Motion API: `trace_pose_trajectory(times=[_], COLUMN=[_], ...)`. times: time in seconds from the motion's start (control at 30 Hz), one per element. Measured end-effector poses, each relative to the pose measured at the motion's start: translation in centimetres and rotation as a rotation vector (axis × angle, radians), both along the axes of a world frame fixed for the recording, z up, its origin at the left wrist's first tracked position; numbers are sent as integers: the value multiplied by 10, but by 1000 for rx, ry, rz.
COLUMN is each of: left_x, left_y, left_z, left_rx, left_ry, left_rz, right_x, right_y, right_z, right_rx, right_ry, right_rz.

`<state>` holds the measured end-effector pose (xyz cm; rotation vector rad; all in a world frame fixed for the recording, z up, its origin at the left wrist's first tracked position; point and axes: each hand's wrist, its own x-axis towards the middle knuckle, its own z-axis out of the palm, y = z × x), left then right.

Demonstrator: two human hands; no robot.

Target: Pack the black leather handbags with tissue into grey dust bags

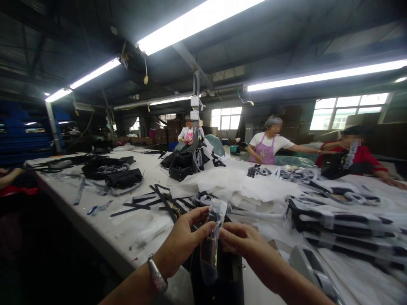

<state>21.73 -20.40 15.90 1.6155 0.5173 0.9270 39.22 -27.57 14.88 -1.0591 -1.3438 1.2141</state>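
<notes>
My left fingers (206,230) pinch the plastic (208,271) and my right fingers (231,238) nip its edge. If I pull too hard, it could tear

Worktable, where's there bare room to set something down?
A patch looks bare near the worktable's left edge, between the blue item and the plastic sheeting. It's crowded beyond the left hand with black straps, and rightward with wrapped black handles.
</notes>
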Motion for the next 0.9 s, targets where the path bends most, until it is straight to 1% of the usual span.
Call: trace_pose_trajectory(times=[0.07, 0.13, 0.23, 0.33, 0.4, 0.53, 0.67, 0.73, 0.8, 0.87, 0.9], left_x=[1, 4, 7, 10, 11, 13, 19, 20, 18, 8, 1], left_y=[0, -1, 1, 2, 2, -1, -9, -11, -10, -6, -4], left_z=[0, -2, -3, -5, -6, -8, -8, -10, -16, -26, -33], left_rx=[44, 68, 57, 30, -2, -135, -251, -314, -380, -408, -397], left_ry=[3, 7, 2, -25, -43, -80, -108, -98, -84, -92, -103], left_rz=[19, 22, -4, -24, -36, -57, 13, 79, 114, 141, 165], right_x=[-2, -3, -2, -1, -1, 3, 8, 9, 10, 15, 19], right_y=[3, 6, 9, 10, 10, 9, 10, 10, 8, 3, -1], right_z=[-4, -8, -11, -10, -10, -11, -17, -23, -32, -48, -58], right_rx=[10, 13, 13, 26, 37, 70, 45, 3, -49, -101, -122], right_ry=[-47, -70, -96, -96, -79, -49, -20, 35, 128, 234, 279], right_rz=[-90, -145, -181, -199, -198, -176, -148, -151, -161, -164, -184])
